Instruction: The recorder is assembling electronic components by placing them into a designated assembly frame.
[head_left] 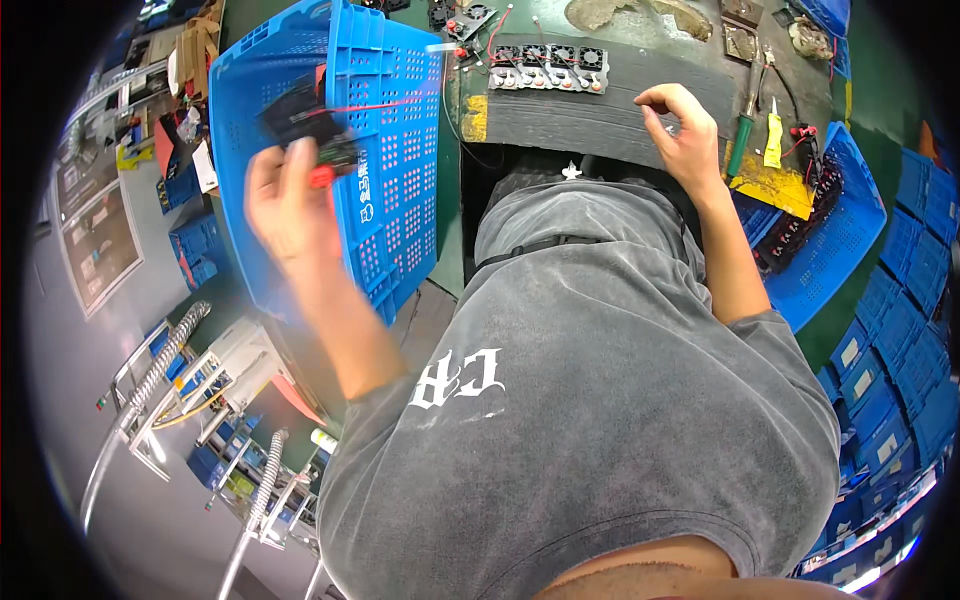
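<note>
My left hand (290, 205), smeared by motion, is raised over a tall blue basket (395, 190) on the left. Its fingers close on a dark, blurred, square-edged black part (305, 122) with a red piece by the fingers; a red wire stretches from it to the right. What kind of part it is I cannot make out. My right hand (688, 138) hovers at the near right of the bench with thumb and forefinger apart, and no held thing shows. Beyond it to the left stands a row of small black fans (548, 68) with pale round pieces along the front.
Right of my right hand lie a green-handled soldering iron (741, 140), a yellow tube (773, 138) and pliers (780, 78). A second blue basket (835, 240) holds dark parts at the right. More fans and wires (468, 25) sit at the bench's far left.
</note>
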